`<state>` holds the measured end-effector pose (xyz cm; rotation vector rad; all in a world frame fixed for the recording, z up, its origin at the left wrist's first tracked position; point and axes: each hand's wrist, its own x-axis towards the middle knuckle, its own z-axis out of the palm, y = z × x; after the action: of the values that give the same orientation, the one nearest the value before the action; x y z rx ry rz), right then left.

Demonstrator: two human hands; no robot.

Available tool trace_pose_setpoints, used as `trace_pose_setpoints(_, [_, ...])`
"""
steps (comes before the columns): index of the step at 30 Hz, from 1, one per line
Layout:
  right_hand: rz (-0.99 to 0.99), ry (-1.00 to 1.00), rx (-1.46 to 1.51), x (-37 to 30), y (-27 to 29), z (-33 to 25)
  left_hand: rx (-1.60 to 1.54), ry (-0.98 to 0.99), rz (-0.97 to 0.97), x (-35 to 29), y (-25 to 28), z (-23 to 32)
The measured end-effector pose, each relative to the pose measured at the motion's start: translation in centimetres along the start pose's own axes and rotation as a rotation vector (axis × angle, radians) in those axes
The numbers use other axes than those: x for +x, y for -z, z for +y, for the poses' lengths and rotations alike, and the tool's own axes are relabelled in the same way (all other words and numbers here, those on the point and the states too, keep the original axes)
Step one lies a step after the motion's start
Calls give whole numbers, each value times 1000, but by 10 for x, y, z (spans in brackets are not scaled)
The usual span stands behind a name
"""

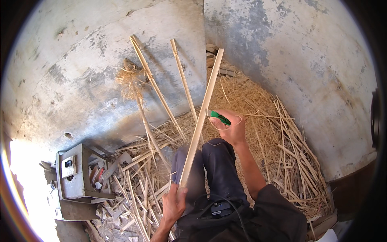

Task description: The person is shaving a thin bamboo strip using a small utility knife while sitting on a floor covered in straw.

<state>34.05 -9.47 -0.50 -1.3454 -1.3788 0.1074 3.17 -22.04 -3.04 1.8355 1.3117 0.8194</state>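
Note:
A long, pale bamboo strip [201,112] slants up and away from my lap, crossing over my left leg. My left hand [174,202] is closed around its near end. In my right hand [230,128] is a green-handled utility knife [220,117], held against the right edge of the strip about halfway along. A thin curled shaving [241,120] loops around the right hand. Part of the knife is hidden by my fingers.
Two split bamboo poles [155,86] [183,76] and a fibre-topped stick [141,105] lean on the left wall. Shavings [242,94] heap in the corner, with bamboo strips [298,157] piled at right. A wooden box [82,171] stands at left.

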Motion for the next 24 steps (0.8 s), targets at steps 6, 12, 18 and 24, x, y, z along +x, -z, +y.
trace_pose_setpoints(6, [51, 38, -51, 21, 3, 20, 16, -9, -4, -12, -4, -20])
trace_pose_setpoints(12, [182, -28, -83, 46, 11, 53, 75, -43, -21, -18, 0, -21])
trace_pose_setpoints(18, [345, -65, -84, 86, 42, 110, -36, 88, -21, -26, 22, -35])
trace_pose_setpoints(24, [110, -527, 576, 62, 34, 71, -92, 150, -24, -20, 32, -68])
